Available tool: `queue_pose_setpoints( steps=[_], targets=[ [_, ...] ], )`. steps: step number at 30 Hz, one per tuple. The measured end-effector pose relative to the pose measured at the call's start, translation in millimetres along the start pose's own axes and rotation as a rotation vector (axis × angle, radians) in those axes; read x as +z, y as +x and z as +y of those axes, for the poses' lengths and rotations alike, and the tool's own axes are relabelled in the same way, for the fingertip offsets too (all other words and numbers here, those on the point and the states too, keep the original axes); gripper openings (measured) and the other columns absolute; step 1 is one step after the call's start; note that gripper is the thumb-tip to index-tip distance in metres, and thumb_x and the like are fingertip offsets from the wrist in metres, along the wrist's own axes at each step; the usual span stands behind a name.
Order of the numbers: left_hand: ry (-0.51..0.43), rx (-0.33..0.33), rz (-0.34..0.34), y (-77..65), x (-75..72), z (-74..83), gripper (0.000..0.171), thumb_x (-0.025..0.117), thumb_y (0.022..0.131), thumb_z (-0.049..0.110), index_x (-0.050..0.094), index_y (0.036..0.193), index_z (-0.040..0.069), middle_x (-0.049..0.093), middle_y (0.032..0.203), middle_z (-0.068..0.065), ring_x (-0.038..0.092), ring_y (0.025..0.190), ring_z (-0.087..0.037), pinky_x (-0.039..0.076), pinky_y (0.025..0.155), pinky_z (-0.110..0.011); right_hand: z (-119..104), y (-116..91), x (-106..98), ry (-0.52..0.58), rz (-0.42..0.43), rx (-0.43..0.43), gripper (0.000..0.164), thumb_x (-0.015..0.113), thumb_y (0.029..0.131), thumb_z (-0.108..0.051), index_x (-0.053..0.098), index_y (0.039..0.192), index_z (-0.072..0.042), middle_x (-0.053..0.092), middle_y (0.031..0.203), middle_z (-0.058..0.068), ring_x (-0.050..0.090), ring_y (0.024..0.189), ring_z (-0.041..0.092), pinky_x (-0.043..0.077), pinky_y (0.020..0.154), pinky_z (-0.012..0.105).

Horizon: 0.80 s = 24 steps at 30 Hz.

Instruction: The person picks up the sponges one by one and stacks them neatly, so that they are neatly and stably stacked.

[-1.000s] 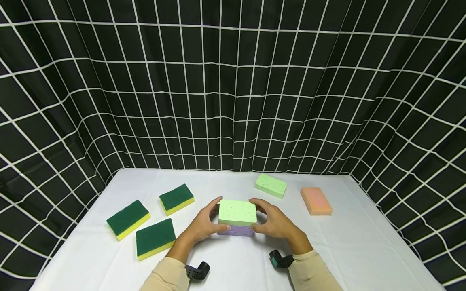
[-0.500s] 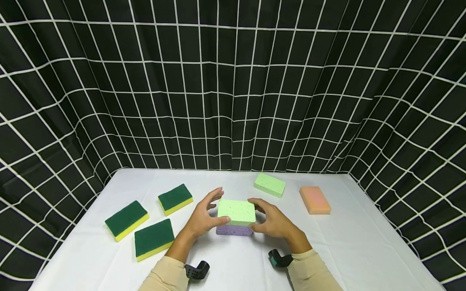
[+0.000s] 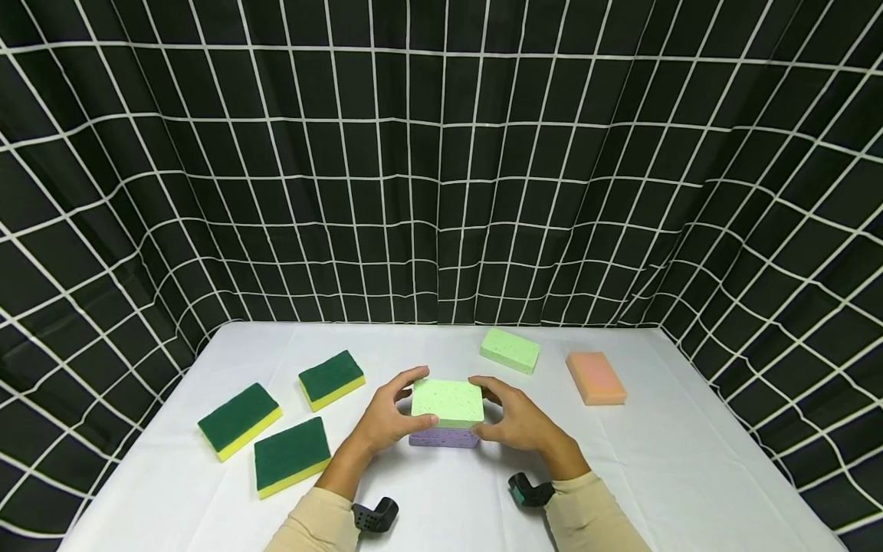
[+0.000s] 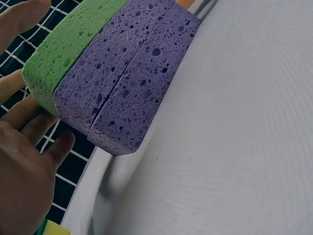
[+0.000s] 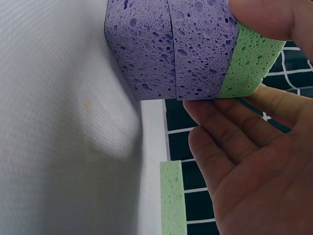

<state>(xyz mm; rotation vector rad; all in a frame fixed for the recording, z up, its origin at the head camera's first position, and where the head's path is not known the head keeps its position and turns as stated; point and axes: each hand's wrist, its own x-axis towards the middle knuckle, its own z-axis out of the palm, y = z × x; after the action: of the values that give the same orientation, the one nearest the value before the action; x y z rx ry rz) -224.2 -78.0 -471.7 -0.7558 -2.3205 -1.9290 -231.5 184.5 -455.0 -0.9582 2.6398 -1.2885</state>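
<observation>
Near the table's middle stands a sponge stack: a light green sponge (image 3: 447,403) on top of two purple sponges (image 4: 142,73). Right at the stack's left end, my left hand (image 3: 386,418) is loosely curved, fingertips at its far left corner. Its thumb overlaps the green sponge's front edge in the head view, but the left wrist view shows a gap between thumb and sponge. My right hand (image 3: 513,418) spans the right end. In the right wrist view its thumb (image 5: 269,17) lies across the green and upper purple sponges' front, with fingers at their side.
Several green-and-yellow scrub sponges (image 3: 293,456) lie on the left of the white table (image 3: 662,475). Another light green sponge (image 3: 510,350) lies toward the back, and an orange-pink sponge (image 3: 597,378) at right. A black gridded curtain (image 3: 441,192) surrounds the far side.
The left fingers spread away from the stack's end, then came back to its far corner, while the left thumb rose off the front. My right hand and the stack look almost unmoved.
</observation>
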Motion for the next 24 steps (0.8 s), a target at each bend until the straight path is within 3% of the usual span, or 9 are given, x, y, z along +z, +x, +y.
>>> queue_pose_setpoints(
  steps=[4, 8, 16, 20, 24],
  targets=[
    [-0.006, -0.032, -0.001, 0.3, 0.0, -1.6, 0.070, 0.081, 0.077, 0.015, 0.050, 0.139, 0.011, 0.047, 0.141, -0.011, 0.042, 0.126, -0.038, 0.033, 0.102, -0.058, -0.1, -0.1, -0.1, 0.002, 0.001, 0.001, 0.073, 0.076, 0.076, -0.010, 0.043, 0.140, 0.003, 0.052, 0.134, 0.008, 0.053, 0.118, 0.027, 0.038, 0.104, 0.045],
    [-0.018, -0.043, -0.009, 1.2, 0.4, 0.0, 0.068, 0.079, 0.078, 0.007, 0.049, 0.139, 0.005, 0.045, 0.140, -0.017, 0.043, 0.124, -0.041, 0.034, 0.101, -0.058, 0.4, -0.3, 0.2, 0.003, -0.002, 0.003, 0.073, 0.076, 0.076, -0.010, 0.043, 0.140, 0.003, 0.052, 0.135, 0.008, 0.053, 0.118, 0.027, 0.038, 0.104, 0.045],
    [-0.022, -0.043, -0.029, -5.2, -2.1, 33.4, 0.063, 0.076, 0.078, 0.000, 0.048, 0.134, -0.010, 0.046, 0.134, -0.027, 0.045, 0.120, -0.042, 0.036, 0.102, -0.054, -0.1, -0.3, 1.4, 0.000, 0.005, 0.011, 0.074, 0.076, 0.076, -0.010, 0.042, 0.141, 0.002, 0.053, 0.134, 0.008, 0.053, 0.118, 0.028, 0.037, 0.104, 0.046],
    [-0.008, -0.057, -0.025, -5.7, -2.2, 35.4, 0.062, 0.076, 0.078, 0.000, 0.049, 0.133, -0.009, 0.047, 0.133, -0.025, 0.046, 0.120, -0.041, 0.037, 0.102, -0.051, -1.2, -0.4, 1.3, 0.001, 0.006, 0.014, 0.076, 0.076, 0.076, -0.011, 0.041, 0.143, -0.001, 0.051, 0.135, 0.008, 0.052, 0.118, 0.029, 0.037, 0.104, 0.047],
    [-0.003, -0.051, -0.027, -3.4, -0.4, 25.7, 0.063, 0.076, 0.078, 0.000, 0.048, 0.134, -0.009, 0.047, 0.134, -0.026, 0.047, 0.119, -0.041, 0.038, 0.101, -0.052, -2.5, -3.1, -2.7, 0.020, 0.021, -0.007, 0.076, 0.076, 0.078, -0.015, 0.040, 0.144, -0.004, 0.050, 0.136, 0.011, 0.051, 0.120, 0.031, 0.037, 0.104, 0.048]
  ],
)
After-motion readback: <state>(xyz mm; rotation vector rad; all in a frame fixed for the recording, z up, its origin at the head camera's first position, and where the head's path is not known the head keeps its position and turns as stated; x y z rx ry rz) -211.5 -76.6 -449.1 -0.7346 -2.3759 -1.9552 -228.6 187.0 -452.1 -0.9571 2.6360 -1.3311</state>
